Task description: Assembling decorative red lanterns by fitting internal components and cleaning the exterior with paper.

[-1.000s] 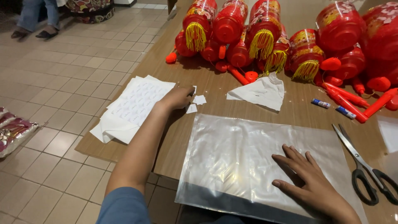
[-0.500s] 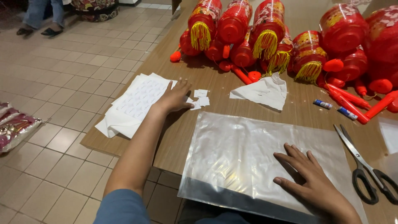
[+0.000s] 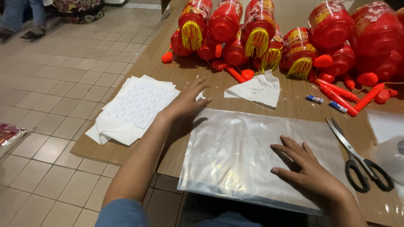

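Small white scraps (image 3: 201, 96) mostly covered by the left hand (image 3: 186, 102); count and shape impossible to tell. Marks on the white sheets (image 3: 136, 103) too small to make out. Red lanterns (image 3: 370, 38) cut off by the top and right edges. Near edge of the clear plastic sheet (image 3: 235, 151) partly hidden under the right hand (image 3: 309, 170) and wrist. Something pale at the right edge (image 3: 389, 138) cropped, unidentifiable. Packet on the floor (image 3: 7, 135) cut by the left edge. Legs of a person (image 3: 25, 17) top left, cropped and blurred.
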